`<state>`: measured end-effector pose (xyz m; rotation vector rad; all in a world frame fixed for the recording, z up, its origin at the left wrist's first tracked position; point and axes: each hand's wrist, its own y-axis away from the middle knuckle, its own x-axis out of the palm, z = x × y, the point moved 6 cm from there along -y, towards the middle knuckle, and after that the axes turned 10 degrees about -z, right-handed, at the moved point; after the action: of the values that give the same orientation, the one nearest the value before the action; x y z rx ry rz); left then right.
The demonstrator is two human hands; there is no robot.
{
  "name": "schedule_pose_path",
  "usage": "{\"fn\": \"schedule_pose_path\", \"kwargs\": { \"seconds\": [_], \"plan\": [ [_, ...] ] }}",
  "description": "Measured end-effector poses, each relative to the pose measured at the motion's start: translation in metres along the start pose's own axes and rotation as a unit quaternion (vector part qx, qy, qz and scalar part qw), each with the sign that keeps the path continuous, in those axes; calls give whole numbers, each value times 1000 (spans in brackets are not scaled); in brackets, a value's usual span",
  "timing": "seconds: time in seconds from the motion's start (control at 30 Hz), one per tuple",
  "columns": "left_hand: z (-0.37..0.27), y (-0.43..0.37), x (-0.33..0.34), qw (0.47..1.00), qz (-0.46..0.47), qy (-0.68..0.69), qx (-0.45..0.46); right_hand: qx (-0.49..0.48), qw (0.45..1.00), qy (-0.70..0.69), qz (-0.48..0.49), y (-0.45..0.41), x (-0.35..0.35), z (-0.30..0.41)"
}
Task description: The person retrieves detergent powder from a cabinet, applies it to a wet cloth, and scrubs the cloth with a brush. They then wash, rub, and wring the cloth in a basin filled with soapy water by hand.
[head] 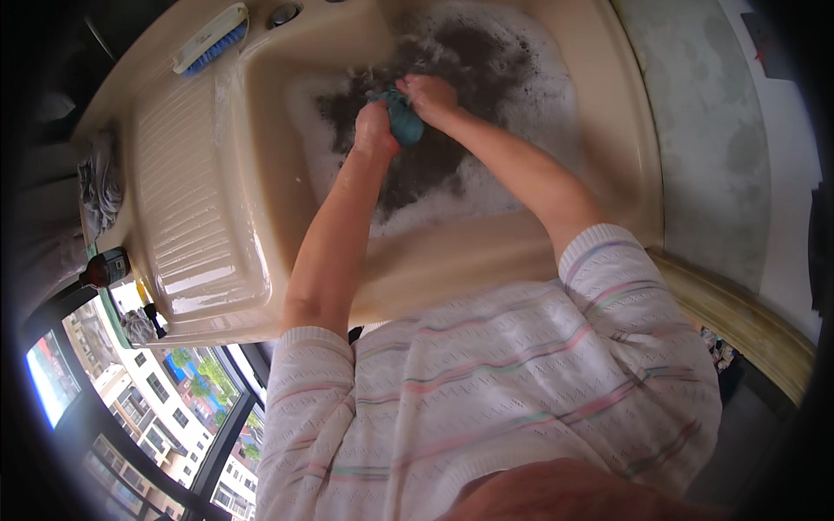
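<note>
A bunched teal cloth is held between my hands, above or at the surface of the dark, foamy water. My left hand grips the cloth from its left side, thumb side up. On the other side, my right hand has its fingers curled around the cloth's upper end. Both hands are wet. Around them is the basin of a beige sink, with white suds along its walls. How deep the water is cannot be seen.
Left of the basin is a wet ribbed washboard slope. A scrub brush with blue bristles lies at its upper corner. Along the left edge are a grey cloth, a brown bottle and a crumpled rag. A window is at lower left.
</note>
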<state>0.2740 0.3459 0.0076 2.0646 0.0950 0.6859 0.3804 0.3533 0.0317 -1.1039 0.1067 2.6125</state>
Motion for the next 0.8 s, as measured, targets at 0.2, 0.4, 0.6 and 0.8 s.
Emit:
{"fn": "schedule_pose_path", "kwargs": {
  "seconds": [0.2, 0.4, 0.6, 0.8],
  "plan": [
    [-20, -5, -23, 999, 14, -46, -16, 215, 969, -119, -23, -27, -53, -106],
    [-5, 23, -4, 964, 214, -5, -158, -122, 990, -40, -54, 42, -12, 86],
    [-13, 36, 0, 983, 155, -99, 9, -215, 972, -60, -77, 51, 2, 109],
    [-14, -19, -19, 986, 85, -37, 141, -44, 994, 19, -96, 17, 0, 65]
  ]
}}
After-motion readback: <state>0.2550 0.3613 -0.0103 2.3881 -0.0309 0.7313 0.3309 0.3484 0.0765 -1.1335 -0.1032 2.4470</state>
